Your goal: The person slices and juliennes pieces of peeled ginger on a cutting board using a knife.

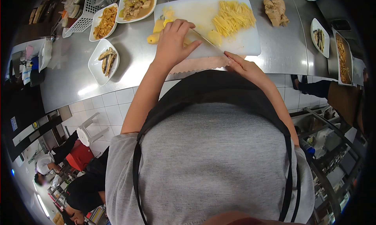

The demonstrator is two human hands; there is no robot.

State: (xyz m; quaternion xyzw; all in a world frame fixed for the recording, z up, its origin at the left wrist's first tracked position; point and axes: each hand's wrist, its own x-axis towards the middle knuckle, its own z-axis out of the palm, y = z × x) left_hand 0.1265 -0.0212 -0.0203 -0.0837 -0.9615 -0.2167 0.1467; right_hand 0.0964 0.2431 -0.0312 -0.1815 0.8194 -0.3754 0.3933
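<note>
Right hand closed round knife at cutting board's near edge, blade slanting inward. Left hand half-curled by left edge; can't tell if gripping. Yellow strips heaped toward far right corner.

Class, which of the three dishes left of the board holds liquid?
The dish nearest the board: its chunks sit in brownish liquid; the other two look dry.

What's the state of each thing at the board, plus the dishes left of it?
Left hand: open, thumb spread
Right hand: closed on knife
Knife: held, blade bare
Cutting board: flat, littered with scraps
Yellow strips: thin, heaped
Yellow slice: flat, not shredded
Ginger root: whole, unpeeled
White dishes: all holding food
</note>
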